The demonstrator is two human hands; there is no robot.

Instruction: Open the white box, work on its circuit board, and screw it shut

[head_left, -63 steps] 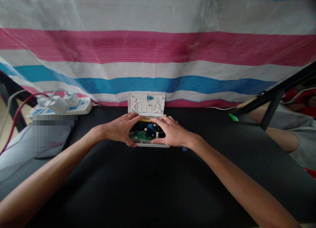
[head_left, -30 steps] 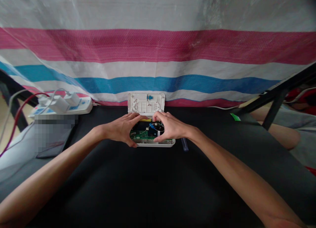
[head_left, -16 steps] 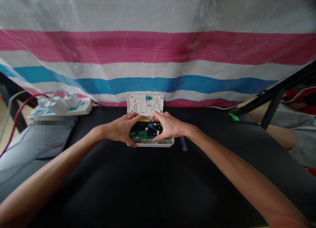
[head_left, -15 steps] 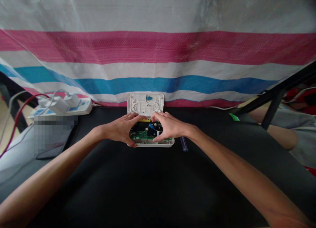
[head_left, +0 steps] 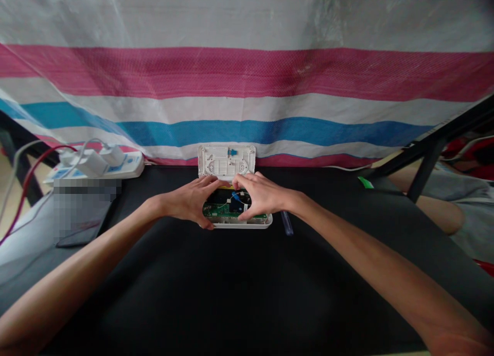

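A small white device case (head_left: 258, 223) lies on the black table (head_left: 239, 284) with its inside showing: a green circuit board (head_left: 216, 210), a blue part (head_left: 235, 195) and thin white wires. Its white lid (head_left: 226, 161) stands behind it against the striped tarp. My left hand (head_left: 189, 199) grips the case's left end, thumb at the front edge and fingers curled over the back. My right hand (head_left: 263, 195) curves over the case's right half, thumb and fingertips reaching in toward the wires; whether they pinch anything is hidden.
A white power strip (head_left: 96, 165) with plugs and red and white cables sits at the far left, beside a dark flat object (head_left: 79, 219). A small bluish tube (head_left: 285, 223) lies right of the case. Another person's arm (head_left: 436, 212) and a black frame (head_left: 432, 145) are at right.
My right hand has drawn in from the case's right end toward its middle, uncovering that end and the bluish tube. The left hand has kept its hold.
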